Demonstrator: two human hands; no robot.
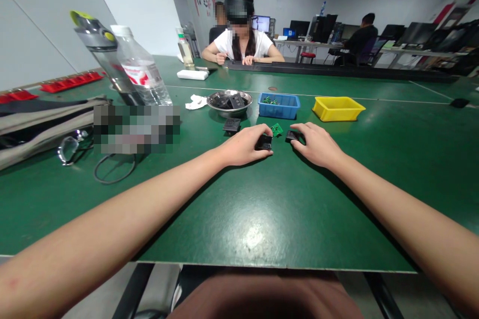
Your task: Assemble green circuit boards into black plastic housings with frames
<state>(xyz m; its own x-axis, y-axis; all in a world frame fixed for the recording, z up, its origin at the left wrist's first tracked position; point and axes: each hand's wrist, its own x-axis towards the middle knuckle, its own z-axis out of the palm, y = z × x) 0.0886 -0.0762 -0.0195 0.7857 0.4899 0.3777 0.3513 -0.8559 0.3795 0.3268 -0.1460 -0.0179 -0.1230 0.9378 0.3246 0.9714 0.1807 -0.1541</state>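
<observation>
My left hand [249, 145] is closed on a small black plastic case part [264, 143], with its fingers round the far side and the thumb in front. Opposite it, my right hand [316, 143] pinches another small black plastic case part [291, 136] between thumb and fingers, low over the table. A green circuit board [277, 130] lies on the table between the two hands. Just beyond my left wrist rests a further black case part [231, 125]. The fingertips of my left hand are partly hidden by the part it holds.
Behind the hands stand a metal bowl [214, 108] of black parts, a blue bin [279, 111] with green boards and a yellow bin [336, 111]. Bottles [140, 72], glasses [69, 149] and a bag [48, 124] occupy the left. Across the green table [239, 209] sits a person [243, 42] in a headset.
</observation>
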